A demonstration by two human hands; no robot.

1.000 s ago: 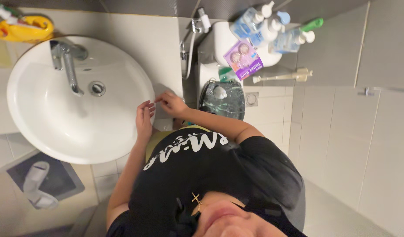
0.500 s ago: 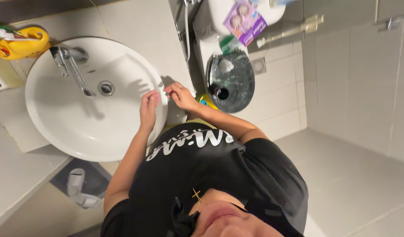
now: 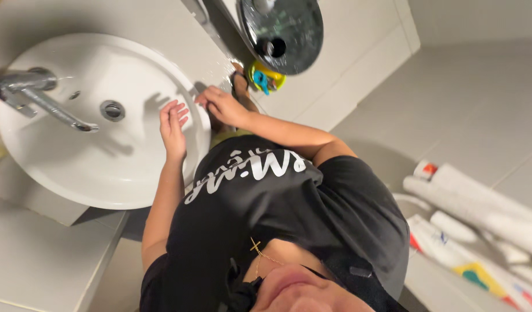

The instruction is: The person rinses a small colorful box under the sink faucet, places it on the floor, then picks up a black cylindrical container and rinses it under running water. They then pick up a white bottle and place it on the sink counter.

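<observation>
A round white sink (image 3: pixel 75 190) fills the left of the head view, with a chrome tap (image 3: pixel 40 98) and a drain (image 3: pixel 112 110). My left hand (image 3: pixel 173 124) hovers over the basin's right side, fingers spread, holding nothing. My right hand (image 3: pixel 219 107) is just beside it at the sink's right rim, with fingers loosely bent and nothing in them. The two hands are close together but apart. My black shirt with white lettering (image 3: pixel 266 190) fills the lower middle.
A dark round toilet lid (image 3: pixel 283 29) is at the top. A yellow and blue object (image 3: pixel 264 76) lies on the floor by my sandalled foot (image 3: pixel 240 84). White rolls and tubes (image 3: pixel 479 202) lie at the right. A grey counter (image 3: pixel 40 260) borders the sink.
The view has swung down and right, so the toilet tank and bottles are out of sight. Both hands stay at the sink's right rim, and my left hand has spread its fingers.
</observation>
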